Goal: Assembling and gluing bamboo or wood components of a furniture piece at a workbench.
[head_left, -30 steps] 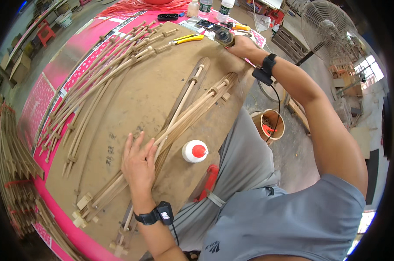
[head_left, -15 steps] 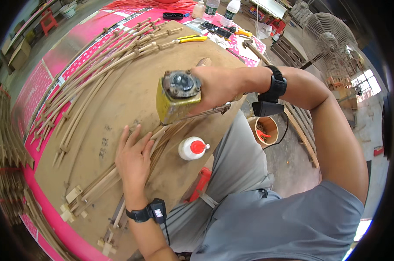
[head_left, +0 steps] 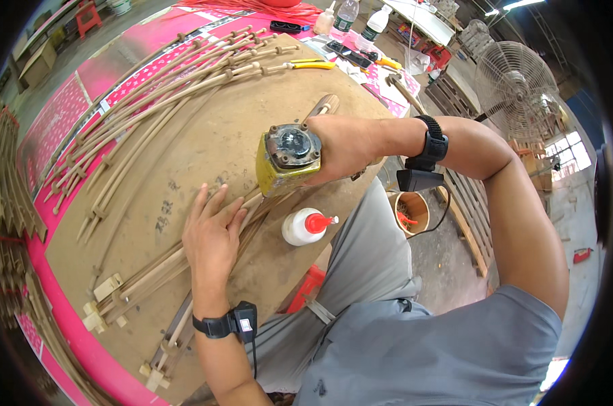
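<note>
My right hand (head_left: 347, 143) is wrapped round a yellow air nail gun (head_left: 279, 177) with a dark round cap. The gun's lower end is over wooden sticks (head_left: 159, 272) that lie across the brown board (head_left: 184, 145). Its nose is mostly hidden under the body. My left hand (head_left: 215, 237) rests on the same sticks just left of the gun, fingers stretched and slightly apart. Close to my body, right of the left hand, stands a white squeeze bottle (head_left: 299, 228) with a red cap.
Several long sticks with small knobs (head_left: 164, 91) lie across the far left. A yellow-handled cutter (head_left: 312, 64), a phone (head_left: 349, 54) and bottles (head_left: 375, 24) sit toward the far edge. A bucket (head_left: 412, 213) and a fan (head_left: 516, 84) stand right of the board.
The view has shifted slightly. My right hand still grips the nail gun over the sticks, and my left hand stays on them in nearly the same pose.
</note>
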### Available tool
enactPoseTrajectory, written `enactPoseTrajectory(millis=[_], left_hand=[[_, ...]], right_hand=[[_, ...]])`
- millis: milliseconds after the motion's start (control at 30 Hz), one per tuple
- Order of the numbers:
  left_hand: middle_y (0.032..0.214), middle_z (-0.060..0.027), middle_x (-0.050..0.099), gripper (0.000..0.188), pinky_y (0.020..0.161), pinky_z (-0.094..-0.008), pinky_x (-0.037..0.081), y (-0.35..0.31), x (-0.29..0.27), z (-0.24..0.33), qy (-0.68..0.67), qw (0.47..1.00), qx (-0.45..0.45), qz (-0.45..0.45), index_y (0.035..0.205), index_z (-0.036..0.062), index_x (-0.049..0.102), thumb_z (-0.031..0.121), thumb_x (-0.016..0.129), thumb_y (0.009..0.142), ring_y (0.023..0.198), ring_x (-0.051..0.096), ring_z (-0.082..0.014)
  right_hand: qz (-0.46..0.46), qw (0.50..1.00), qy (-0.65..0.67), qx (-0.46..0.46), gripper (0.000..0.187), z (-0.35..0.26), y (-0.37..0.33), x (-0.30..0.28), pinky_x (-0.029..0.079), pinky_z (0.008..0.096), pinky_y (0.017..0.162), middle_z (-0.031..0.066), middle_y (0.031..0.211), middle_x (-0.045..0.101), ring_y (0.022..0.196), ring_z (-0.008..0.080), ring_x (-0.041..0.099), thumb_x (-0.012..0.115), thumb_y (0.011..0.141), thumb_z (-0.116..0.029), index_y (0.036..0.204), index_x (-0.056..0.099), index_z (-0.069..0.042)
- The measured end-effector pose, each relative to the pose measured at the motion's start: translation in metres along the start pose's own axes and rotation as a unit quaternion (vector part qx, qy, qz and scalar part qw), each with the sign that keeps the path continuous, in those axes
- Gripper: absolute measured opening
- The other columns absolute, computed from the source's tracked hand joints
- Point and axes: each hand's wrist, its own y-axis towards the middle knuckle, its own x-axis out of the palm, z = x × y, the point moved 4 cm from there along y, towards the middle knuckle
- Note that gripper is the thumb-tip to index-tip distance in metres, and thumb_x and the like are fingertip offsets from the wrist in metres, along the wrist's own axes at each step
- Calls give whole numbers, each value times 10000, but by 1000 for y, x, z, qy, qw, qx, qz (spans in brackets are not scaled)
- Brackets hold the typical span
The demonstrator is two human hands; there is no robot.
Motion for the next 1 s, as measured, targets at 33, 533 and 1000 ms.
enactPoseTrajectory(millis=[33, 533, 1000], left_hand=[[1336, -68, 726, 222, 1088, -436, 494, 0, 0, 0, 2, 1000, 1, 0, 1112, 170, 837, 288, 754, 943, 1391, 558, -332], [1340, -53, 724, 206, 1089, -430, 492, 1, 0, 0, 2, 1000, -2, -3, 1108, 185, 838, 274, 756, 941, 1398, 554, -310], [1349, -58, 719, 217, 1091, -444, 484, 0, 0, -1, 6, 1000, 1, -4, 1116, 168, 833, 276, 751, 947, 1404, 547, -318]], right_hand=[[0, 1000, 0, -1, 347, -1, 0, 0, 576, 413, 792, 182, 950, 773, 843, 336, 727, 829, 859, -292, 1092, 755, -45], [-11, 999, -42, 7, 378, 4, 4, 5, 582, 404, 813, 173, 1009, 772, 884, 302, 726, 852, 831, -221, 1117, 711, -17], [29, 999, 0, -38, 401, 20, -4, 12, 580, 412, 863, 169, 1057, 768, 945, 338, 721, 822, 873, -293, 1184, 714, -65]])
